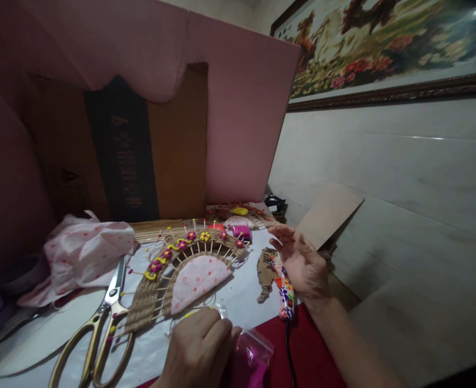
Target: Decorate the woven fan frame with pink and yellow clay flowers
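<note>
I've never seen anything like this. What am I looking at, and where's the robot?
There is no robot here, just one person's bare hands. The single picture comes from a camera worn on the head, looking forward and down.

On the white-covered surface lies a woven half-circle piece decorated with small pink and yellow flowers. Left of it are gold-handled scissors and a crumpled dotted cloth.

The left hand is at a clear bag with something bright pink inside; its fingertips are hidden, so its grip is unclear. The right hand is open, beside a colourful patterned tool with a black cord.
</note>
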### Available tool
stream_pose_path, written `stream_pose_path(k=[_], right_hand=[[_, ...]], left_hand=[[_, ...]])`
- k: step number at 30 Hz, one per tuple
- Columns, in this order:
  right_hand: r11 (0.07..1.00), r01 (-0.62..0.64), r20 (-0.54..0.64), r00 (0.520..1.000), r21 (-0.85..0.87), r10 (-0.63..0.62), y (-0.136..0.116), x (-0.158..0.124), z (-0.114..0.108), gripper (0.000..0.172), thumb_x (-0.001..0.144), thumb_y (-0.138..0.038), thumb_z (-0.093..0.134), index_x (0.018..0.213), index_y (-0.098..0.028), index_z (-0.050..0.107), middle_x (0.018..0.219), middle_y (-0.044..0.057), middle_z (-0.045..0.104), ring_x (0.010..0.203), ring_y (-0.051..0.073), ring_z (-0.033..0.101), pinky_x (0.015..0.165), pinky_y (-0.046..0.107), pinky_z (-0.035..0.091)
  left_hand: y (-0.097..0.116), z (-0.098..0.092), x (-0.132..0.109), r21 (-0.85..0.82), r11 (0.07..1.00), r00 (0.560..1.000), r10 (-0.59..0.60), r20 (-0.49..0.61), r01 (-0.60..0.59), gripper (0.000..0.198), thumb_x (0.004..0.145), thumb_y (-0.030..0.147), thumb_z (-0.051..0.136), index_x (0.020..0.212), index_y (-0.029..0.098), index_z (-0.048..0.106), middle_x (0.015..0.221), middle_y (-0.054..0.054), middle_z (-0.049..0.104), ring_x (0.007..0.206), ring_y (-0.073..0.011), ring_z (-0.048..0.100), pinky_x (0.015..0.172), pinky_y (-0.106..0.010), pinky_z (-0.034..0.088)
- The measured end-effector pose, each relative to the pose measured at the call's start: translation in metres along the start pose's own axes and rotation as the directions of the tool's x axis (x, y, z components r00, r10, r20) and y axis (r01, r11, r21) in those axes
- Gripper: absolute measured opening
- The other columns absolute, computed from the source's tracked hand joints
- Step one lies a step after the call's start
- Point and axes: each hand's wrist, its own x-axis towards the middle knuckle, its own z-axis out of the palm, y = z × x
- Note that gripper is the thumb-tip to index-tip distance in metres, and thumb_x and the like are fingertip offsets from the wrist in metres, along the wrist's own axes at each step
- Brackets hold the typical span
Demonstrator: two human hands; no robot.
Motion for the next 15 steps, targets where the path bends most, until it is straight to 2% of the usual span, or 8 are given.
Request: stream_pose_path(k=[3,5,8,11,15], right_hand=[[0.981,-0.011,0.007,1.000,0.194,0.010,-0.014,0.005,-0.009,0.046,0.081,-0.059,0.043,0.104,-0.024,0.065,0.119,0.004,0.060,0.121,0.023,0.045,0.094,0.038,0.040],[0.971,-0.006,0.009,1.000,0.241,0.004,-0.026,0.009,-0.015,0.049,0.081,-0.063,0.041,0.107,-0.028,0.063,0.124,0.000,0.057,0.125,0.023,0.040,0.097,0.040,0.039],[0.978,0.039,0.019,0.999,0.205,-0.044,-0.047,0.016,-0.016,0.046,0.082,-0.061,0.041,0.107,-0.030,0.063,0.126,-0.002,0.056,0.126,0.022,0.039,0.099,0.040,0.038],[0.986,0.103,0.068,0.991,0.134,-0.113,-0.070,0.028,-0.008,0.045,0.081,-0.060,0.045,0.106,-0.028,0.063,0.121,0.001,0.059,0.124,0.022,0.043,0.099,0.039,0.038],[0.969,0.247,0.112,0.962,0.028,-0.249,-0.102,0.050,0.008,0.042,0.080,-0.057,0.049,0.103,-0.025,0.063,0.117,0.005,0.061,0.118,0.024,0.048,0.096,0.042,0.039]], left_hand=[[0.000,0.000,0.000,-0.007,1.000,1.000,0.000,0.004,0.000,0.018,0.084,0.012,0.050,0.068,0.016,0.057,0.055,-0.002,0.052,0.051,-0.0140,0.047,0.048,-0.026,0.031],[0.000,-0.001,0.000,-0.008,1.000,1.000,-0.001,0.008,0.001,0.018,0.084,0.012,0.050,0.068,0.016,0.057,0.055,-0.002,0.052,0.051,-0.0142,0.047,0.048,-0.026,0.031],[0.000,-0.001,-0.001,-0.008,1.000,1.000,-0.003,0.017,0.003,0.018,0.084,0.012,0.050,0.068,0.016,0.057,0.055,-0.002,0.052,0.051,-0.0143,0.047,0.048,-0.026,0.031],[-0.001,0.001,-0.002,-0.007,1.000,1.000,-0.008,0.028,0.008,0.018,0.084,0.012,0.051,0.068,0.016,0.057,0.056,-0.002,0.052,0.051,-0.0144,0.048,0.049,-0.026,0.032],[-0.003,0.003,-0.004,-0.001,1.000,0.999,-0.003,0.035,0.003,0.019,0.084,0.012,0.050,0.067,0.016,0.057,0.056,-0.002,0.051,0.051,-0.0143,0.047,0.049,-0.027,0.032]])
